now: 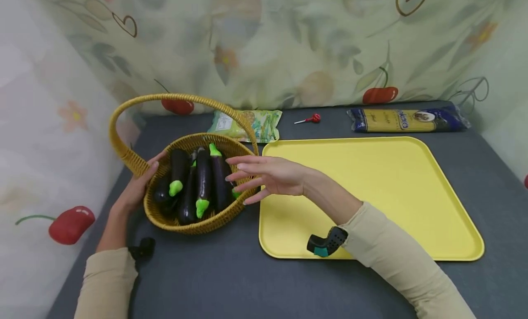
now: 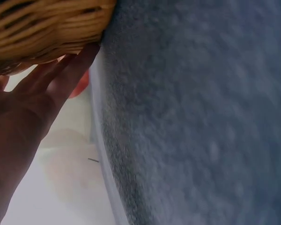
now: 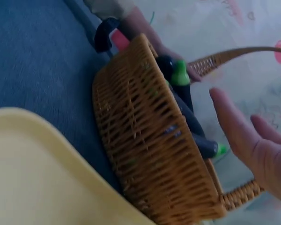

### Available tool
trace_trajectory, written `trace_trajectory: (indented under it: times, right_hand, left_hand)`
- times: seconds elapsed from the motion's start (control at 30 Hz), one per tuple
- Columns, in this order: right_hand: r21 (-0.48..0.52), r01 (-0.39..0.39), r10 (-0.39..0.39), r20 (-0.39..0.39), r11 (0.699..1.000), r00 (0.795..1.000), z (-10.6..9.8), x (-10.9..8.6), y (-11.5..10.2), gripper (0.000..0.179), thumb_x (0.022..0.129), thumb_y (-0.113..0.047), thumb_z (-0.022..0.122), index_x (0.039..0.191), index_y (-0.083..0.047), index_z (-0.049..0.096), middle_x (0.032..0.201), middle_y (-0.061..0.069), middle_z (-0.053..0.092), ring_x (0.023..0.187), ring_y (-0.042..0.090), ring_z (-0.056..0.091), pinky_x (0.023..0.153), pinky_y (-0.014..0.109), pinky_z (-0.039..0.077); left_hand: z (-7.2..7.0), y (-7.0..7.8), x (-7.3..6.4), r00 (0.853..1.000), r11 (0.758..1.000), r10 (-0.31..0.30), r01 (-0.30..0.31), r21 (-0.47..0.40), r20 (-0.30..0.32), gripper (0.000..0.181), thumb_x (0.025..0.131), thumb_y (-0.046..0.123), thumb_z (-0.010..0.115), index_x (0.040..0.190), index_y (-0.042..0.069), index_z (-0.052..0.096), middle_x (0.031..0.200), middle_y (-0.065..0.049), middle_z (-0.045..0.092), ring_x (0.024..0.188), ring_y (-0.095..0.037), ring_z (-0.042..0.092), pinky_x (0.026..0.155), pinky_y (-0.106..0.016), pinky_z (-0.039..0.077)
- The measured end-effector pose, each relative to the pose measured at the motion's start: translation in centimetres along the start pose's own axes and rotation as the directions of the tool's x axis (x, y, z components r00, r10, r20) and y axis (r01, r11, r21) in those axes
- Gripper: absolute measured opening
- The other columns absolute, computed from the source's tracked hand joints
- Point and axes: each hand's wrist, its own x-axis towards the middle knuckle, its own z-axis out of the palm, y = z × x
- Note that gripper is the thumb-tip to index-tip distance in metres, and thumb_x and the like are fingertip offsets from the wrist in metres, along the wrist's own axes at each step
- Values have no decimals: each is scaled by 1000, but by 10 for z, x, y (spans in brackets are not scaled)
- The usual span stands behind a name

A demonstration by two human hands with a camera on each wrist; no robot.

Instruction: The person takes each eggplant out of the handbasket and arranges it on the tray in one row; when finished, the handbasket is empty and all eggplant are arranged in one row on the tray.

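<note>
A woven basket [image 1: 208, 226] with a tall arched handle [image 1: 181, 97] stands at the left of the table, filled with several dark eggplants [image 1: 203, 179] with bright green caps. My left hand [image 1: 134, 190] holds the basket's left side by the foot of the handle, thumb at the rim. In the left wrist view, that hand's fingers [image 2: 68, 77] lie along the outside of the weave. Over the basket's right rim hovers my right hand [image 1: 274, 174], fingers spread and nothing in them. The right wrist view shows this hand [image 3: 267, 157] above the eggplants.
A yellow tray [image 1: 379, 186] lies on the dark table right of the basket, below my right forearm. Along the back are a green packet [image 1: 266, 124], a red lollipop [image 1: 316, 118] and a blue-and-yellow pasta packet [image 1: 408, 120]. Printed cloth [image 1: 288, 48] hangs behind.
</note>
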Motion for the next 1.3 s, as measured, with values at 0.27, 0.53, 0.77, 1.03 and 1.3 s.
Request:
trace_trajectory:
  times: [0.27, 0.53, 0.77, 1.03, 1.3]
  right_hand:
    - [14, -30, 32, -240, 999, 970, 21, 31, 0, 49, 103, -19, 45, 149, -13, 32, 144, 15, 39, 127, 35, 43, 87, 47, 48]
    - [-67, -55, 15, -485, 996, 874, 31, 54, 3, 47, 99, -27, 55, 142, -15, 42, 137, 10, 45, 122, 32, 47, 85, 44, 49]
    - [-133, -126, 22, -596, 983, 802, 32, 65, 1, 43, 98, -31, 57, 137, -17, 47, 132, 7, 48, 118, 28, 50, 88, 47, 47]
    - [-173, -193, 49, -610, 966, 791, 24, 79, -1, 44, 99, -30, 54, 140, -18, 45, 135, 6, 46, 121, 29, 46, 89, 49, 46]
    - [-181, -195, 53, -588, 964, 807, 10, 92, 3, 47, 98, -25, 56, 143, -21, 43, 137, 7, 46, 122, 31, 47, 85, 49, 48]
  left_hand:
    - [3, -3, 6, 998, 998, 31, -28, 58, -59, 58, 105, 37, 31, 152, 4, 22, 153, -22, 16, 136, -29, 23, 92, -14, 32]
    - [-1, -4, 10, 998, 999, 36, -36, 7, -56, 56, 104, 30, 38, 151, 4, 24, 152, -22, 21, 130, -19, 33, 90, -15, 35]
    - [-4, -9, 11, 999, 995, 42, -43, -92, -18, 53, 104, 23, 42, 152, 9, 24, 152, -18, 20, 129, -17, 34, 90, -18, 38]
    - [-11, -11, 7, 999, 996, 29, -30, -79, -15, 55, 100, 11, 51, 151, 11, 30, 155, -12, 22, 135, -20, 27, 92, -16, 37]
    - [-17, -16, 5, 1000, 999, 5, -6, -43, -27, 54, 98, 10, 54, 149, 13, 35, 153, -14, 26, 137, -24, 24, 92, -15, 37]
